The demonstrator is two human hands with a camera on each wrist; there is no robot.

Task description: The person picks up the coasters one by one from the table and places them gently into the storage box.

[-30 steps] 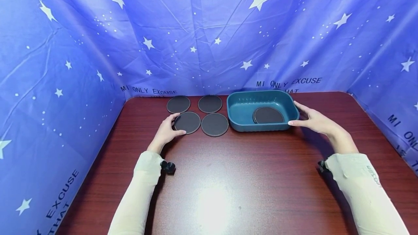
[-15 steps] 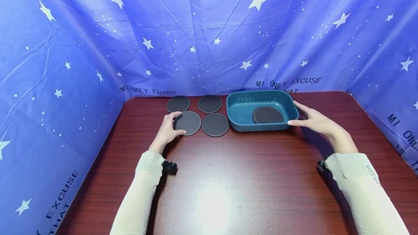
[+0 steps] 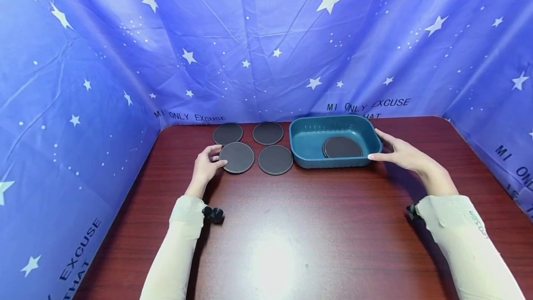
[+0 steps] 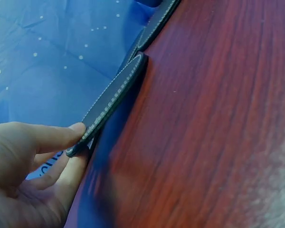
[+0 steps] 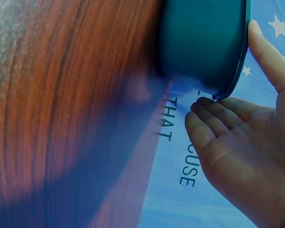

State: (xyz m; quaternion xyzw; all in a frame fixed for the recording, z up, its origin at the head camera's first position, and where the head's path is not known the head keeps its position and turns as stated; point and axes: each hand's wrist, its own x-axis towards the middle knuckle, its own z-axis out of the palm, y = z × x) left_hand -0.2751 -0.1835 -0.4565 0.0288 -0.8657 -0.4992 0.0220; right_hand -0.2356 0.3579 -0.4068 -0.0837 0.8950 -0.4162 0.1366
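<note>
My left hand (image 3: 206, 165) pinches the left edge of a round black coaster (image 3: 237, 158) between thumb and fingers. In the left wrist view this coaster (image 4: 111, 99) shows pale stitching along its edge and is tilted, its held side raised off the table. Three more coasters lie nearby: one behind on the left (image 3: 227, 132), one at the back (image 3: 268, 133), and one to the right (image 3: 275, 160). Over at the teal rectangular bin (image 3: 333, 163), my right hand (image 3: 401, 154) touches the right end, thumb at the rim and fingers loosely extended. Inside the bin lies another coaster (image 3: 342, 147).
The reddish wooden table (image 3: 325, 226) reaches toward me, with a bright glare spot near its front. A blue star-printed cloth (image 3: 250, 36) hangs close behind the coasters and bin, and along both sides.
The left hand has taken the front-left coaster by its edge and raised it, then drawn it slightly left. The right hand and bin have stayed in place.
</note>
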